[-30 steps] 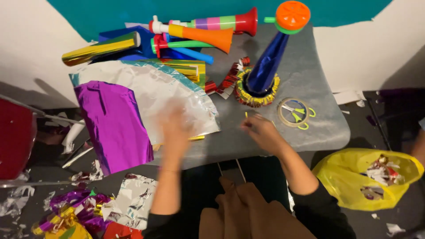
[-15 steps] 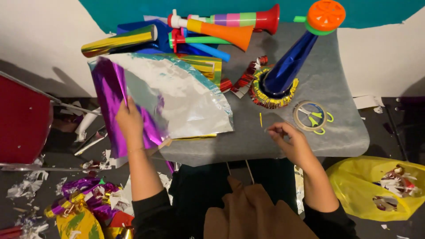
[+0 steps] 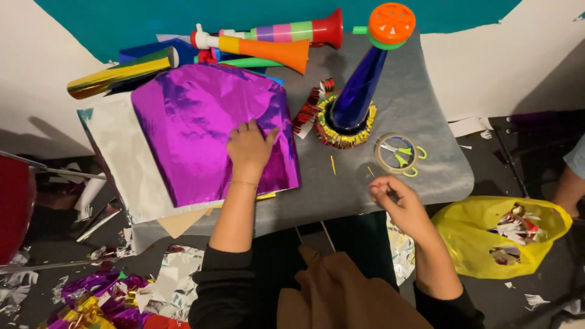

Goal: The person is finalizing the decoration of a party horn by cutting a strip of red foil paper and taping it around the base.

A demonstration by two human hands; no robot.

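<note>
Covering the left half of the grey table (image 3: pixel 420 122), a purple foil sheet (image 3: pixel 195 122) lies over a silver sheet (image 3: pixel 116 158), pinned flat by the left hand (image 3: pixel 248 146), fingers spread wide so the foil cannot curl or slide. A blue cone (image 3: pixel 356 91) stands upright near the middle, fringe around its base. Near the front edge the right hand (image 3: pixel 396 198) hovers, fingertips pinched narrow; whether they hold anything I cannot tell.

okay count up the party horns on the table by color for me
Blue cone horn with orange top: 1
Orange horn: 1
Striped multicolour horn with red bell: 1
Gold foil horn: 1
Total: 4
</note>
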